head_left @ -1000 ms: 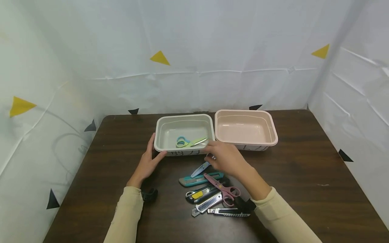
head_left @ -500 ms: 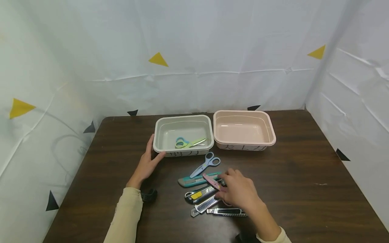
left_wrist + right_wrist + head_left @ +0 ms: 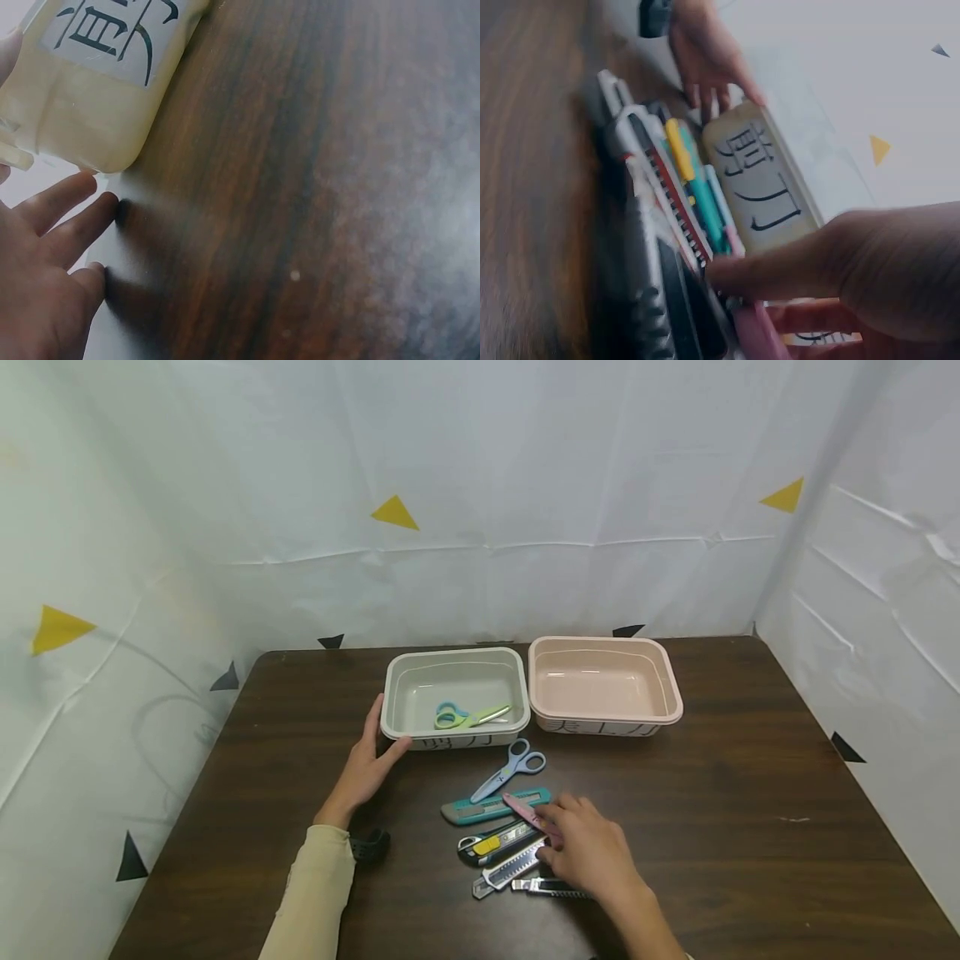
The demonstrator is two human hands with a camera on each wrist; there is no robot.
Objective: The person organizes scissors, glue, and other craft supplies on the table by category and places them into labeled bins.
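Note:
My right hand (image 3: 562, 837) lies over the pink scissors (image 3: 527, 811) among the cutters. In the right wrist view the thumb and fingers (image 3: 780, 274) pinch the pink scissors (image 3: 756, 334). Their handles are hidden under the palm. My left hand (image 3: 372, 752) rests with straight fingers against the front left corner of the grey-green tray (image 3: 454, 657). The left wrist view shows those fingers (image 3: 64, 217) beside the tray wall (image 3: 97, 90). Green scissors (image 3: 467, 716) lie inside this tray. An empty pink tray (image 3: 604, 645) stands to its right.
Blue scissors (image 3: 510, 768) lie in front of the grey-green tray. Below them are a teal cutter (image 3: 487, 807), a black and yellow cutter (image 3: 491, 843) and two silver cutters (image 3: 504, 872). The dark wooden table (image 3: 750, 793) is walled by white sheets on three sides.
My right hand left the blue scissors on the table, drew back toward me and came down onto the pink scissors. The left hand stayed at the tray.

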